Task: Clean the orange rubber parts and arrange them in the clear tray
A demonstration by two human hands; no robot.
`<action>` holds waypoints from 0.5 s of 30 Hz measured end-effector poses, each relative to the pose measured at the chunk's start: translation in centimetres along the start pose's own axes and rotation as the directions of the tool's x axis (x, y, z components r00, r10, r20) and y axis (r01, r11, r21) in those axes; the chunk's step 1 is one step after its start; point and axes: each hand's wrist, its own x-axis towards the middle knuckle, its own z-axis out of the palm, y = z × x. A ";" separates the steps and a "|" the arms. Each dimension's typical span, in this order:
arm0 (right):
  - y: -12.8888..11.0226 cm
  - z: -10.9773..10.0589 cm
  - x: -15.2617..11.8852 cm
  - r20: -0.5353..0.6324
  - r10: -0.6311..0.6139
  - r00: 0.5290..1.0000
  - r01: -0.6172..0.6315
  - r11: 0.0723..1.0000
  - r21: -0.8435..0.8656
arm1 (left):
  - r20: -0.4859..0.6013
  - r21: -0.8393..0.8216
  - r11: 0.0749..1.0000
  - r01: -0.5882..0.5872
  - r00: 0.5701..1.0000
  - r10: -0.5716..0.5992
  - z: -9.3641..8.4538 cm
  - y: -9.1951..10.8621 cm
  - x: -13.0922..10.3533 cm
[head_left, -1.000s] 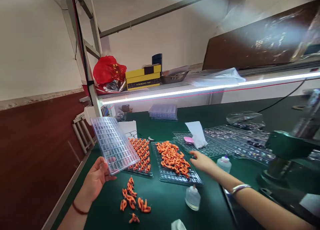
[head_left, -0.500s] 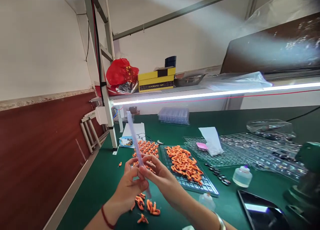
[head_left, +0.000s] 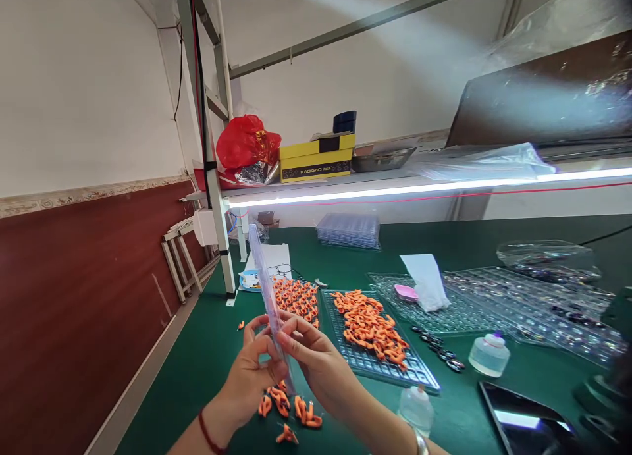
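Observation:
A thin clear plastic tray (head_left: 264,270) stands nearly upright above the table, seen almost edge-on and leaning a little to the left. My left hand (head_left: 254,363) pinches its lower part from the left side. From the right, my right hand (head_left: 313,356) holds the same edge, thumb and fingers meeting close to the left ones. Some fingertips are hidden behind the tray and the hands. Below, several small orange clips (head_left: 281,402) lie loose on the green table (head_left: 162,396). Behind the hands, more orange clips (head_left: 299,297) sit in rows, partly covered.
A tray (head_left: 424,376) heaped with orange clips lies right of my hands. Further right are clear bottles (head_left: 490,353), a phone (head_left: 526,419), black oval pieces (head_left: 439,349) and trays of shiny parts (head_left: 538,303). Clear trays (head_left: 348,231) are stacked behind, below a lit shelf (head_left: 395,186).
The plastic tray has turned slightly, showing more of its face, and both hands keep hold of it. The whole view has shifted a little, with the scene sliding right.

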 end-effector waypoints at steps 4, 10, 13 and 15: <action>0.1 0.1 0.4 0.000 -0.094 0.996 0.094 0.991 -0.099 | -0.061 -0.097 0.995 -0.016 0.998 0.010 -0.8 -0.3 -0.3; -4.0 -3.8 2.4 -0.002 -0.381 0.924 0.330 0.803 -0.495 | -0.296 -0.310 0.950 -0.049 0.954 -0.048 -6.7 1.9 -3.8; -6.1 -7.6 4.4 0.110 -0.414 0.904 0.354 0.580 -0.734 | -0.416 -0.315 0.949 -0.011 0.900 -0.128 -12.0 1.7 -7.8; -6.8 -10.6 6.4 0.139 -0.375 0.916 0.303 0.422 -0.855 | -0.447 -0.338 0.939 0.064 0.867 -0.220 -15.8 0.5 -10.5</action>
